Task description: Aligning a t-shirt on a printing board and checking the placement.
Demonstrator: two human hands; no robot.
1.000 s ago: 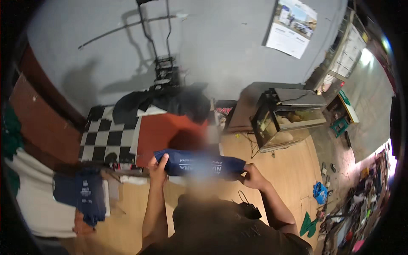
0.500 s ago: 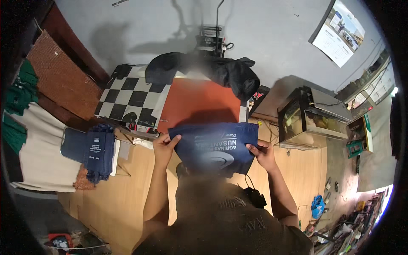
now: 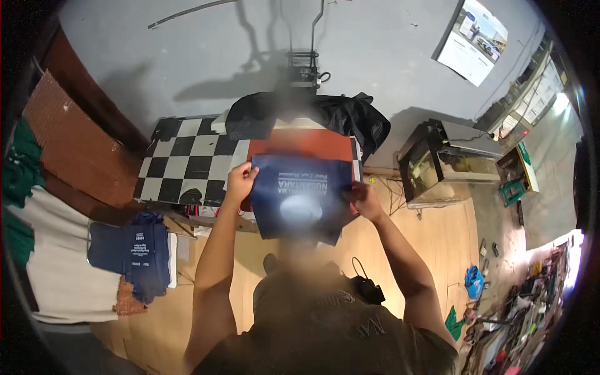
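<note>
A navy blue piece of printed cloth with white lettering and a pale oval mark hangs spread between my two hands. My left hand pinches its left edge near the far corner. On the opposite edge, my right hand grips the cloth between thumb and fingers. Under and beyond the cloth lies an orange-red board, partly covered by it. Whether the cloth touches the board, I cannot tell. A crumpled black cloth lies along the board's far end. Part of the middle is blurred.
A table with a black-and-white checkered top bears the board. Folded navy cloths lie at the left, beside a large cream cloth. A glass tank stands to the right. Clutter fills the lower right.
Both hands have moved forward with the navy cloth, bringing it from the board's near edge to over the board. The head view has shifted slightly.
</note>
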